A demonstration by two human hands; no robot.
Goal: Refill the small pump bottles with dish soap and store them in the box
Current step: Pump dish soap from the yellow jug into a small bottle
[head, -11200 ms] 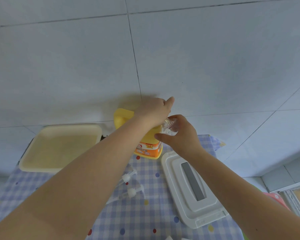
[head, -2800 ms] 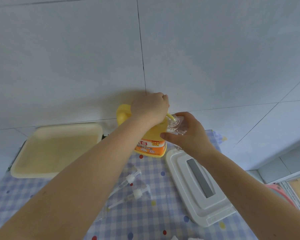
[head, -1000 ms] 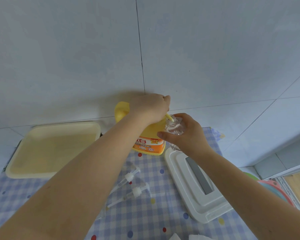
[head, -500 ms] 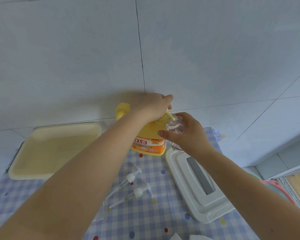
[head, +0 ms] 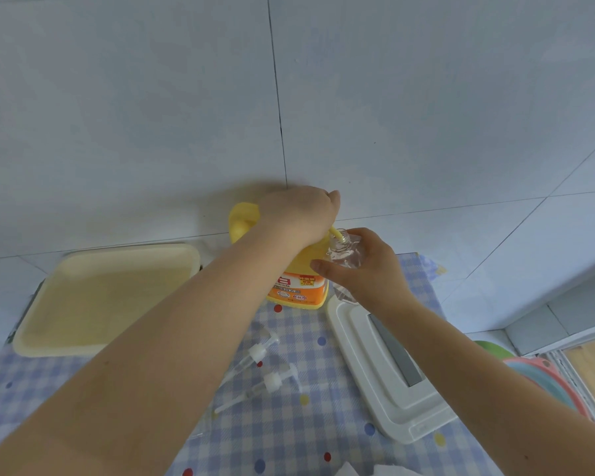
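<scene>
Small bottle (head: 345, 254) — clear, uncapped — yellow nozzle (head: 336, 234) at its mouth.

Soap jug (head: 299, 283): stands at the back edge of the tabletop (head: 289, 431), near the middle, against the wall.
Tray (head: 103, 297): at the back left corner, left of the soap jug.
Box lid (head: 389, 369): on the right side, reaching from the jug toward the front.
Two pump tops (head: 265, 369): lie side by side in the middle, before the jug, between tray and lid.
Small bottle (head: 344, 255): held up just right of the jug, above the lid's back end.
</scene>
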